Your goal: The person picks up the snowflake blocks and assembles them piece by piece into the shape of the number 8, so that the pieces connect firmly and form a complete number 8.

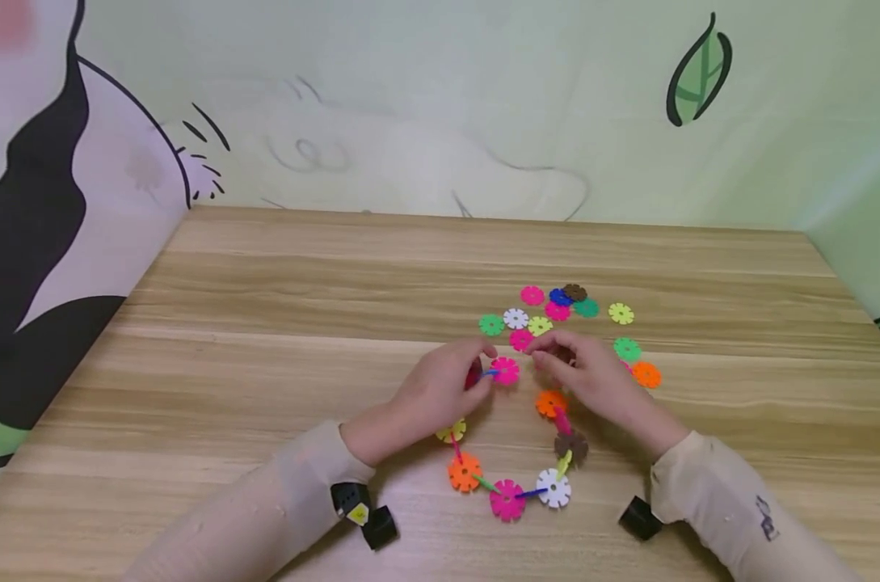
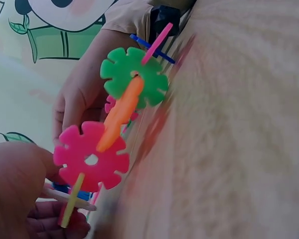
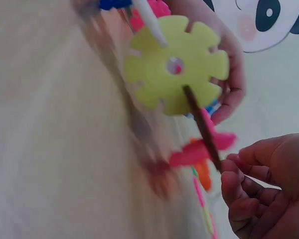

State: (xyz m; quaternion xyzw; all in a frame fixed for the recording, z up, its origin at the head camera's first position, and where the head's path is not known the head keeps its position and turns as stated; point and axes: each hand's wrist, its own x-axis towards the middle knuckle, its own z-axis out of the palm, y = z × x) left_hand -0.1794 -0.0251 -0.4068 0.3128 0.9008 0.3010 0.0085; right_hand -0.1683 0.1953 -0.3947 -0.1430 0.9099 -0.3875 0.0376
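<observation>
A chain of notched plastic snowflake discs hangs in a loop over the table. My left hand (image 1: 440, 384) grips one end of it, near a blue disc (image 1: 490, 373) seen edge-on. A pink disc (image 1: 506, 371) is slotted onto that blue one, beyond the fingertips. My right hand (image 1: 588, 372) bends its fingers just right of this pink disc, with nothing seen between them. Below it lies the chain's other end, an orange disc (image 1: 551, 403). In the right wrist view, a yellow disc (image 3: 194, 64) and a brown one (image 3: 202, 127) partly cover the fingertips.
Loose discs lie beyond the hands, among them a white one (image 1: 515, 318), a green one (image 1: 491, 325) and a brown one (image 1: 574, 293). Others sit right of the right hand, including an orange disc (image 1: 646, 374). A patterned wall (image 1: 410, 105) borders the wooden table (image 1: 265, 283).
</observation>
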